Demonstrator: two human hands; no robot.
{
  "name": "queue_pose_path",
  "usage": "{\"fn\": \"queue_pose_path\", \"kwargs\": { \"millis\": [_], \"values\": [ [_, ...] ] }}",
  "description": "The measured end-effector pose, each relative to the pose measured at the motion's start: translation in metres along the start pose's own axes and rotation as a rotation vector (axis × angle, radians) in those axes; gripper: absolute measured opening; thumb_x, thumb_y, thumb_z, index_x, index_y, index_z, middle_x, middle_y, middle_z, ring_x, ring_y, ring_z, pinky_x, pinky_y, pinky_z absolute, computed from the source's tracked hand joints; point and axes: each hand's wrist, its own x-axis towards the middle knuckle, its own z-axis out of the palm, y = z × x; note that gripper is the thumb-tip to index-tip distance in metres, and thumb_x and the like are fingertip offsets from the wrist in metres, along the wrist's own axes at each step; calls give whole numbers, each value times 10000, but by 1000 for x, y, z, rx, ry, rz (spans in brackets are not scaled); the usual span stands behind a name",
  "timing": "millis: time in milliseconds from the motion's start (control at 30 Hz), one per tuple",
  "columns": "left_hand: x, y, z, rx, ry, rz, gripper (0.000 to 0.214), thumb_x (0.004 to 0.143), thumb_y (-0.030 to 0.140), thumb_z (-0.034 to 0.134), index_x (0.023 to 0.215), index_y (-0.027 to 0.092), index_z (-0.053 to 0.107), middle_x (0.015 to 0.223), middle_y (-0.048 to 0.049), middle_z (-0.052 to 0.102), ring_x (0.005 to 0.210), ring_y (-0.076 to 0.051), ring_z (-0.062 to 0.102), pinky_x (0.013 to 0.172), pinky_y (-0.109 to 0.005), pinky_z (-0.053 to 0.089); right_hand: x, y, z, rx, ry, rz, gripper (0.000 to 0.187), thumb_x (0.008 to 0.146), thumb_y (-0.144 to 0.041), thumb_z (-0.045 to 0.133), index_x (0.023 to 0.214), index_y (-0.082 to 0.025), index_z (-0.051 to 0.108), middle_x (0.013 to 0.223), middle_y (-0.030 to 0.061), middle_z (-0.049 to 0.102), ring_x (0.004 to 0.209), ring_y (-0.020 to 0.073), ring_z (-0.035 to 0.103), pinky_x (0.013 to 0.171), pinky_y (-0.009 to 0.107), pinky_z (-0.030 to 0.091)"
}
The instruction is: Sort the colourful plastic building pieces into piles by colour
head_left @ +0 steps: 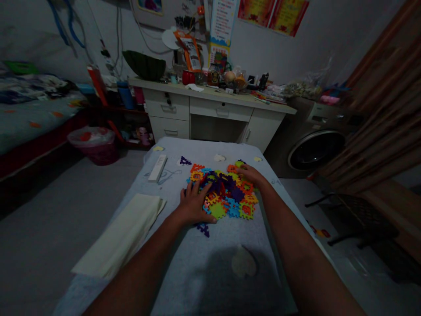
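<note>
A heap of colourful interlocking plastic tiles [232, 206] with notched edges lies on the cloth-covered table: orange, yellow, green, blue, purple and red. My left hand [194, 204] rests on the heap's left side, fingers spread, palm down. At the far right edge of the heap is my right hand [251, 174], its fingers curved at an orange tile [232, 168]; its fingertips are partly hidden, so a grip cannot be made out. One purple triangular tile [185, 161] lies apart beyond the heap. Another purple triangle [204, 229] pokes out just below my left hand.
On the table's left lie a white power strip [158, 168] and a folded cream cloth [123, 235]. Behind stands a cluttered white desk [171, 105], with a washing machine [312, 136] to its right. A pink bin [95, 147] and a dark stool [355, 215] flank the table.
</note>
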Motion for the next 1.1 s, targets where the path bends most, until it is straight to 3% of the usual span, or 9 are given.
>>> {"fn": "queue_pose_path", "kwargs": {
  "millis": [133, 233, 400, 500, 633, 800, 900, 1000, 1100],
  "values": [
    [1, 2, 4, 2, 76, 27, 1244, 491, 656, 814, 1549, 302, 264, 1628, -183, 173, 1474, -473, 140, 1117, -651, 209, -1, -23, 15, -36, -133, -97, 369, 794, -387, 714, 1109, -197, 679, 1196, 93, 681, 1135, 264, 618, 1025, 413, 451],
    [4, 1, 5, -42, 178, 54, 1133, 560, 585, 801, 1529, 274, 302, 1572, -177, 311, 1436, -420, 273, 1109, -576, 282, -7, -38, 19, -97, -98, -211, 380, 759, -314, 747, 1112, -194, 675, 1233, 98, 651, 1189, 276, 582, 1059, 454, 419],
    [11, 2, 3, -97, 277, 45, 854, 685, 426, 715, 1458, 240, 401, 1437, -148, 503, 1339, -350, 433, 1058, -497, 367, -27, -62, 29, -58, -82, -434, 412, 776, -237, 687, 1183, -193, 641, 1237, 77, 620, 1183, 238, 560, 1070, 427, 398],
    [17, 5, 0, -130, 321, -43, 689, 736, 348, 652, 1393, 250, 468, 1375, -136, 573, 1285, -337, 498, 1081, -544, 325, -44, -76, 39, -62, -121, -566, 467, 744, -174, 685, 1205, -212, 625, 1245, 69, 609, 1192, 241, 541, 1078, 429, 382],
    [22, 11, -10, -132, 353, -108, 493, 781, 293, 591, 1272, 251, 567, 1290, -120, 642, 1229, -345, 545, 1104, -658, 195, -70, -85, 39, -84, -183, -690, 383, 788, -145, 613, 1166, -203, 630, 1178, 75, 623, 1127, 227, 561, 1029, 400, 421],
    [20, 15, -35, -80, 224, -43, 394, 795, 293, 569, 1176, 228, 646, 1163, -111, 684, 1135, -319, 603, 996, -494, 415, -98, -54, 6, -105, -114, -622, 437, 814, -249, 638, 1248, -222, 597, 1312, 105, 567, 1256, 264, 506, 1108, 460, 356],
    [16, 6, -50, -75, 164, 32, 473, 781, 381, 603, 1223, 214, 627, 1173, -126, 649, 1131, -312, 600, 945, -421, 469, -113, -16, -13, -201, -64, -412, 757, 743, -464, 740, 1413, -228, 479, 1475, 151, 434, 1386, 341, 383, 1146, 535, 293],
    [14, -15, -58, -72, 171, 17, 792, 656, 541, 723, 1368, 254, 524, 1383, -142, 525, 1270, -356, 507, 1033, -452, 423, -128, 16, -15, -275, -126, -264, 1152, 595, -597, 814, 1545, -225, 280, 1579, 183, 288, 1470, 389, 238, 1173, 571, 227],
    [16, -36, -54, -65, 104, -91, 1148, 517, 648, 782, 1501, 246, 350, 1535, -201, 347, 1408, -435, 335, 1098, -526, 344, -138, 30, -1, -309, -174, -231, 1331, 526, -618, 839, 1584, -193, 152, 1621, 209, 173, 1497, 394, 156, 1188, 564, 192]
  ]
}}
